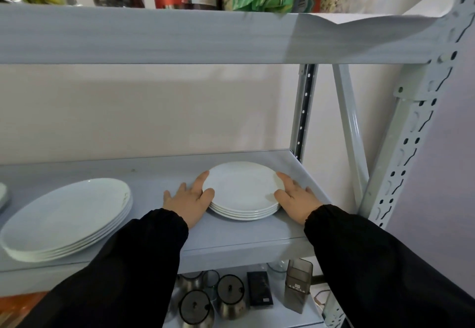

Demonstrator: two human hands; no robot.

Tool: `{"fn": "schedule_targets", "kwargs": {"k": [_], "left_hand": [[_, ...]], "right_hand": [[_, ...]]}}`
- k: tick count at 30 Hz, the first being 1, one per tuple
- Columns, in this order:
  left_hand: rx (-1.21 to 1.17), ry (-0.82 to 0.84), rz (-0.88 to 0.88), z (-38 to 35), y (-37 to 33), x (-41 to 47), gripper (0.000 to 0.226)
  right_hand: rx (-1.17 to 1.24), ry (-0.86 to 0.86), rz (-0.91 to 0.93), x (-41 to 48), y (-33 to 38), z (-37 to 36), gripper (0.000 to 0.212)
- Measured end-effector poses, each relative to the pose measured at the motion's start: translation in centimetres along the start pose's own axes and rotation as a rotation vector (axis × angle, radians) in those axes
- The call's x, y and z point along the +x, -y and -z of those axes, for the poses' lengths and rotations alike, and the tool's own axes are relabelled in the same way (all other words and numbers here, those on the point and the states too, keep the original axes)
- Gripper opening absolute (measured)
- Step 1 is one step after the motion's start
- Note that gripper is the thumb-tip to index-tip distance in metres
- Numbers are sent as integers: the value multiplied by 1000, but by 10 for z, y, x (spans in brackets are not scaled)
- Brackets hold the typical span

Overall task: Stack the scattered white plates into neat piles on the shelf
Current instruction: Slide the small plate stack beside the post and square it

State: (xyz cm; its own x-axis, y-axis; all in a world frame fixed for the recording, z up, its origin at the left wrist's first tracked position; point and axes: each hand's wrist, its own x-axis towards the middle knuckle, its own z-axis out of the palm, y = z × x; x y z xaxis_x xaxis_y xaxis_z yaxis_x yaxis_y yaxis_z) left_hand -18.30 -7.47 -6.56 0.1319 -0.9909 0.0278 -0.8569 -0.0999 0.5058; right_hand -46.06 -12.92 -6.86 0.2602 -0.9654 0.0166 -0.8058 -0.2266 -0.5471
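The step in hand looks like squaring up the small plate pile (243,191) on the shelf (231,237). Best done w/ both palms flat against opposite edges, pressing inward evenly so rims line up, w/o lifting or tipping the top plate. Push low on the stack, not just the top rim, else the upper plates slide off centre. Light pressure only; glazed plates probably slip easily on each other.

The left hand (187,199) sits at the pile's left edge, fingers spread wide, thumb and forefinger touching the rim of the top plate. It grips nothing, just cups the side. The right hand (295,198) mirrors it on the right edge, fingers loosely splayed, forefinger and thumb against the rim, also holding nothing. So the pile lies directly between the 2 hands, touching both, near the right end of the shelf and close to its front lip.

A second pile of bigger plates (66,219) rests well apart to the left, beyond the left hand, already fairly neat. At the far left edge a sliver of another plate (2,195) shows; can't tell if it's stacked.

Judged from this, the task looks nearly done, approx the final tidy-up stage.
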Motion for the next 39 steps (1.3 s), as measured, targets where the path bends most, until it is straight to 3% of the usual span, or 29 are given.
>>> {"fn": "schedule_targets", "kwargs": {"k": [5,9,17,23,28,30,39], "left_hand": [[5,14,5,9,10,-21,68],[16,1,23,17,21,-36,71],[-32,-40,13,37,37,-72,56],[-136,-20,8,40,42,-78,58],[-307,33,-75,42,55,-78,110],[-314,40,-86,44,57,-79,120],[-227,-13,-167,49,44,-86,95]], "right_hand": [[-6,18,24,-9,13,-7,57],[12,36,45,-14,28,-14,71],[35,53,115,-20,56,-33,75],[42,42,143,-27,60,-35,69],[150,-6,185,-33,57,-34,43],[187,-29,175,-35,57,-33,33],[152,45,192,-45,66,-24,58]]}}
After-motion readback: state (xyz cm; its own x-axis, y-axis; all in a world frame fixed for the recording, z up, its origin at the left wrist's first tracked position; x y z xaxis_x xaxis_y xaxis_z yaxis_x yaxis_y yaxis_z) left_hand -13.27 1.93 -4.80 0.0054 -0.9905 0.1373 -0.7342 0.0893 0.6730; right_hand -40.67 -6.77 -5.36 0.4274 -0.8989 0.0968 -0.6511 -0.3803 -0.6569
